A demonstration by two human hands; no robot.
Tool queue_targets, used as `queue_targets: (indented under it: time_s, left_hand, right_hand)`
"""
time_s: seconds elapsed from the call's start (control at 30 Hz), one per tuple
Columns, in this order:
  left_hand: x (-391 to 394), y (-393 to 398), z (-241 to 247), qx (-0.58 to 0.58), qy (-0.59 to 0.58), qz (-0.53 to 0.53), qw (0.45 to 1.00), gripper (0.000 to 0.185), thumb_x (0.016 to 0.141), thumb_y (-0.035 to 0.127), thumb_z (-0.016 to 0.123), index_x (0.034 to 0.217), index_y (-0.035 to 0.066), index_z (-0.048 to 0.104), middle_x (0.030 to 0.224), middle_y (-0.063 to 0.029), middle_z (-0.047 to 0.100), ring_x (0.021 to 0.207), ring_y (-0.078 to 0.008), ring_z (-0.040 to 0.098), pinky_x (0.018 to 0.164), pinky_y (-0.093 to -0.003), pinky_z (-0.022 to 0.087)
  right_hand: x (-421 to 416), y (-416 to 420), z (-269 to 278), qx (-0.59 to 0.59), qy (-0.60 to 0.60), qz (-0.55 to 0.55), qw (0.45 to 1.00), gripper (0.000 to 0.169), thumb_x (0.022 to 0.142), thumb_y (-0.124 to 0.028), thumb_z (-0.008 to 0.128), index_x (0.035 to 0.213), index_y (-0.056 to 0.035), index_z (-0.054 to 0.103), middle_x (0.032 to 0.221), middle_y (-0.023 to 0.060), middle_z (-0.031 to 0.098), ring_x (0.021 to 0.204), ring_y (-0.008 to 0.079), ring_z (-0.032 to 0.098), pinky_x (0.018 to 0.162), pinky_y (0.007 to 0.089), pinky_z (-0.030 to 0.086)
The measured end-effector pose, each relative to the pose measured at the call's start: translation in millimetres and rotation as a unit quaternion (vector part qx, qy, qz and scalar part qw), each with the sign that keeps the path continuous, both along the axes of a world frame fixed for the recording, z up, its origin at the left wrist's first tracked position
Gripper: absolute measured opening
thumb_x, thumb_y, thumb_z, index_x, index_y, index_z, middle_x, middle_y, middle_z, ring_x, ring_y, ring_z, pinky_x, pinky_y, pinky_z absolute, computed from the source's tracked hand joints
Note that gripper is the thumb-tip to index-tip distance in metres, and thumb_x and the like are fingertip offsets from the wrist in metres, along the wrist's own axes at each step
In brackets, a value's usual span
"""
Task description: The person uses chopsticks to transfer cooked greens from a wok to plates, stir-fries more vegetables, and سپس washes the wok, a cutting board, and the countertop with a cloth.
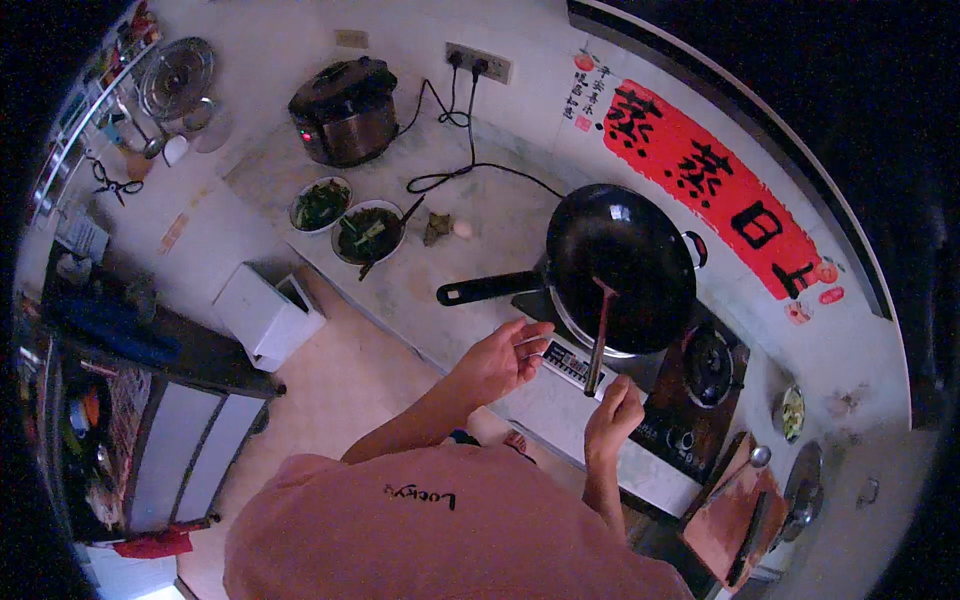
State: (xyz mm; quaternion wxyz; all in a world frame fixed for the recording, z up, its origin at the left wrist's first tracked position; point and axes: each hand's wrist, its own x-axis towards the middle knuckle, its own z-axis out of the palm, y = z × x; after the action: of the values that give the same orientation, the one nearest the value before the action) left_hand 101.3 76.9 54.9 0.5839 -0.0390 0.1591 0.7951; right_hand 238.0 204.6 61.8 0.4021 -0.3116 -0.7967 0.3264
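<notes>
My left hand [510, 360] is held with its fingers apart and nothing in it, beside the control panel [574, 364] of the cooker under the wok. My right hand [616, 414] has its fingers curled near the lower end of a spatula; whether it holds anything is not plain. The black wok [622, 255] sits on the cooker, its long handle [491, 287] pointing left. The spatula [602, 330] leans in the wok, its blade inside and its handle end out over the near rim.
Two bowls of green leaves [321, 204] [367, 232], an egg [462, 229] and a rice cooker [345, 112] stand on the counter. Power cords run behind. At right are a gas burner [707, 366], a ladle [759, 456], a cutting board [731, 517] with a knife [750, 536], and a bowl [792, 414].
</notes>
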Motion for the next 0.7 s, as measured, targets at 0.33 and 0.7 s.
queue_targets:
  time_s: [0.33, 0.7]
  left_hand:
    - [-40.5, -56.8, 10.5, 0.015, 0.036, 0.075, 0.996, 0.037, 0.085, 0.035, 0.044, 0.109, 0.007, 0.05, 0.084, -0.0028, 0.056, 0.071, -0.0135, 0.051, 0.064, -0.0239, 0.044]
    - [-165.6, -203.8, 7.5, 0.03, 0.042, 0.111, 0.993, 0.035, 0.085, 0.031, 0.045, 0.107, 0.004, 0.05, 0.084, -0.0028, 0.055, 0.072, -0.0121, 0.051, 0.064, -0.0221, 0.042]
  right_hand:
    - [-112.1, -36.9, 46.3, 0.12, -0.095, 0.16, 0.975, 0.019, 0.082, -0.016, 0.048, 0.07, -0.002, 0.051, 0.055, 0.0174, 0.051, 0.046, 0.0336, 0.049, 0.043, 0.0405, 0.037]
    - [-398.5, -46.8, 2.0, 0.167, -0.332, 0.114, 0.921, 0.039, 0.081, -0.042, 0.041, 0.086, -0.0053, 0.055, 0.079, 0.0171, 0.059, 0.076, 0.0355, 0.057, 0.066, 0.0454, 0.044]
